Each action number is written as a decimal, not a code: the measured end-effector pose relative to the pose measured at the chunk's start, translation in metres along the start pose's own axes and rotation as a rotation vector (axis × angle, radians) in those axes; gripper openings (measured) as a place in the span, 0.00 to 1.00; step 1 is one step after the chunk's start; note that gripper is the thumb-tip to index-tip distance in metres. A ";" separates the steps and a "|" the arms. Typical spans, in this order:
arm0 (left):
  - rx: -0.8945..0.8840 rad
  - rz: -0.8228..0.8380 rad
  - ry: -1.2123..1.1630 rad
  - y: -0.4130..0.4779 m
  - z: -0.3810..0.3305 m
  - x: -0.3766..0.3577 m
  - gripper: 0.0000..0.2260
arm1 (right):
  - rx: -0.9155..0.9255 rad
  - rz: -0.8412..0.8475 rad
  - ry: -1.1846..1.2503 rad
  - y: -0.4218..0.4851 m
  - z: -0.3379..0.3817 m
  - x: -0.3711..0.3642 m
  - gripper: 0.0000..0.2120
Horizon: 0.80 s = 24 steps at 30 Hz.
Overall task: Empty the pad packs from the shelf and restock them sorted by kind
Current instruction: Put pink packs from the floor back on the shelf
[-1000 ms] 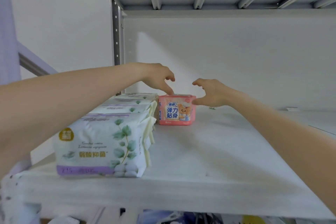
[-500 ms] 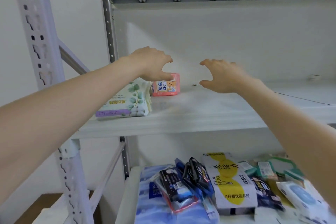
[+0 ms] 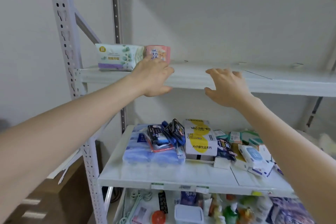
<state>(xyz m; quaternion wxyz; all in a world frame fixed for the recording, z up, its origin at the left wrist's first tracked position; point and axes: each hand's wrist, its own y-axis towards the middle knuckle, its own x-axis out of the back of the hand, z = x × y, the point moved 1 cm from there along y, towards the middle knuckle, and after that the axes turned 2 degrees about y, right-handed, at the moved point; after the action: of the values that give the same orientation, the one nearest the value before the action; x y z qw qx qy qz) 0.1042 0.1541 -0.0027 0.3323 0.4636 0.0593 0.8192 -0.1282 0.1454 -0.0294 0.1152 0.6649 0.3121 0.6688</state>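
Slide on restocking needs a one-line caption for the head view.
Left hand and right hand, both open, hover before the upper shelf bearing a leaf-print pad pack beside a pink pad pack.

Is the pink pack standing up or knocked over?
Standing up. The pink pack shows its front, lettering upright, beside the white pack; the left hand hides its bottom.

Stockroom: steel shelving (image 3: 200, 80), packaged goods (image 3: 200, 140).

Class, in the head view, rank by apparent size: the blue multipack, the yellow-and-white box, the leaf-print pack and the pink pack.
Largest first:
blue multipack
yellow-and-white box and leaf-print pack, too close to rank
pink pack, partly behind the left hand
Distances differ.
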 end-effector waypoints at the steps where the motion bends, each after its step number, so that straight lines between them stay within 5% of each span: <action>1: 0.008 0.022 -0.016 -0.010 -0.013 0.002 0.28 | 0.013 0.005 -0.003 -0.014 -0.002 0.000 0.28; 24: 0.021 0.287 -0.331 -0.239 -0.301 -0.067 0.30 | -0.071 0.336 -0.035 -0.380 -0.006 -0.088 0.30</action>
<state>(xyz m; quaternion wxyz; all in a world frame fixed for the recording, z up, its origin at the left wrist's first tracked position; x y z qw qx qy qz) 0.0044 0.3623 -0.3172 0.2128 0.5988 -0.0542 0.7702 -0.2248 0.3895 -0.3177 0.0305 0.7149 0.1706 0.6774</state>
